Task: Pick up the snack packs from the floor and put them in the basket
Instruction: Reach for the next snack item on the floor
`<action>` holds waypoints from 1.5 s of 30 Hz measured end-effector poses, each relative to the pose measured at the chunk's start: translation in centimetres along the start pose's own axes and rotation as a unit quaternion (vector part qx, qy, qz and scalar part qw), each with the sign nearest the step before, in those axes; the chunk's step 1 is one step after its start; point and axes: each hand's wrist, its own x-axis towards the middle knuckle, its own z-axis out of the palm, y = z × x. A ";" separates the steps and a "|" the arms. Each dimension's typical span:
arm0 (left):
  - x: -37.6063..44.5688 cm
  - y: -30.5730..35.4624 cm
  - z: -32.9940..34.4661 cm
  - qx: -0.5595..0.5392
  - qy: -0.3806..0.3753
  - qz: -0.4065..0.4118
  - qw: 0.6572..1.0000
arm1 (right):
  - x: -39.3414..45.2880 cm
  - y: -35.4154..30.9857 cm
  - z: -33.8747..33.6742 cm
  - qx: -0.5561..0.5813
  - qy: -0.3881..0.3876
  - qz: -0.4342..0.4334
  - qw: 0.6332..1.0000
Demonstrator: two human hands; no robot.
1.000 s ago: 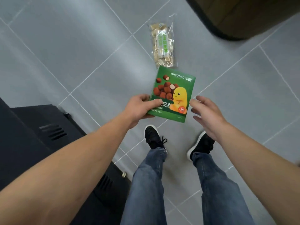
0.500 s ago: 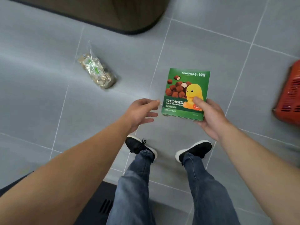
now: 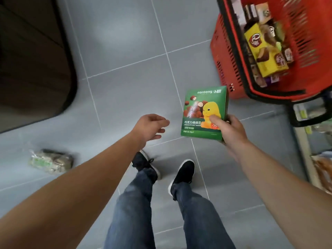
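Note:
My right hand [image 3: 231, 130] grips a green snack box [image 3: 203, 106] with a yellow cartoon figure, thumb on its front, held above the floor. My left hand [image 3: 150, 127] hangs beside it, fingers loosely curled and holding nothing. A clear bag of snacks [image 3: 51, 161] lies on the grey floor at the lower left. The red basket [image 3: 226, 69] stands at the upper right, just beyond the box, with several packs inside, among them a yellow box [image 3: 262, 51].
A dark wooden cabinet base [image 3: 34, 56] fills the upper left. A black basket handle [image 3: 309, 115] and shelf goods [image 3: 323, 169] sit along the right edge. My two feet in black shoes stand on the tiled floor below my hands.
The view swung right, bringing the red basket into sight. The box passed from my left hand to my right, and my left hand drew away. The clear bag now lies to my left.

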 end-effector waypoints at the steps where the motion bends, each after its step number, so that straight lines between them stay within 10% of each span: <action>1: 0.5 1.4 1.0 0.015 -0.008 0.005 1.000 | 0.6 -0.5 -1.0 0.009 0.006 -0.004 1.000; 19: 13.9 31.4 20.9 0.162 -0.221 0.020 0.961 | 14.6 -15.5 -14.7 0.263 0.044 0.035 0.963; 27: 19.6 35.2 26.0 0.167 -0.197 -0.025 0.966 | 22.8 -17.7 -19.0 0.280 -0.020 0.087 0.956; 38: 28.3 42.3 29.2 0.068 0.037 -0.051 0.996 | 33.4 -22.5 -20.1 0.233 0.034 0.088 0.968; 45: 36.1 46.2 31.7 0.111 0.028 -0.088 0.990 | 41.2 -27.4 -17.8 0.257 0.022 0.072 0.963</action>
